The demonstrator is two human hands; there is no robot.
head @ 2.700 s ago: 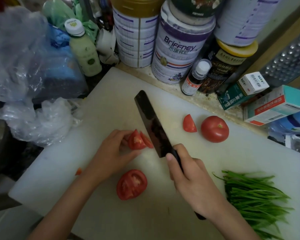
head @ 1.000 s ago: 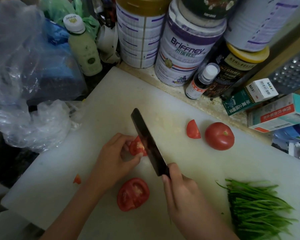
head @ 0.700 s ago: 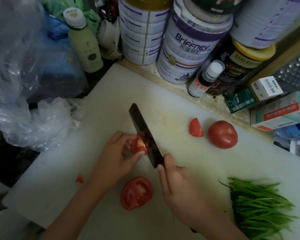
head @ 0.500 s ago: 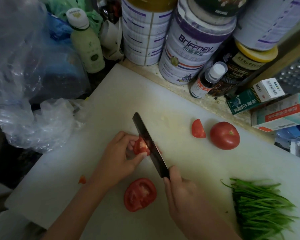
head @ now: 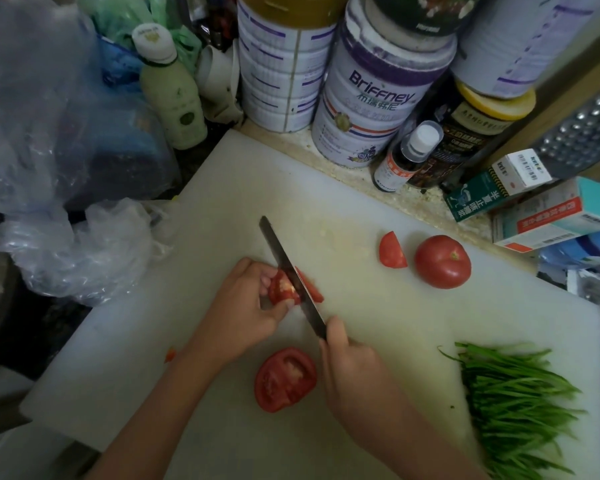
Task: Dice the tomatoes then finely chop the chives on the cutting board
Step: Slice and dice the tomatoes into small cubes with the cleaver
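Note:
On the white cutting board (head: pixel 243 174) my left hand (head: pixel 246 306) pinches a tomato wedge (head: pixel 280 289) at the board's middle. My right hand (head: pixel 352 370) grips the handle of a dark knife (head: pixel 286 268), whose blade stands edge-down through the wedge, with a thin slice (head: pixel 310 287) lying on its right side. A tomato half (head: pixel 284 379) lies cut side up just below the hands. Further right sit a small wedge (head: pixel 392 251) and a whole tomato (head: pixel 442 261). A bundle of chives (head: pixel 513 400) rests at the board's lower right.
Tall tins (head: pixel 374 88), a small white-capped bottle (head: pixel 407 157) and medicine boxes (head: pixel 534 209) crowd the board's far edge. A green bottle (head: pixel 170 88) and crumpled plastic bags (head: pixel 77 247) lie to the left. A tiny tomato scrap (head: pixel 169 354) sits at the board's left.
The knife has come down from flat beside the wedge to upright through it, and a slice now lies to the blade's right. My left hand has stayed on the wedge.

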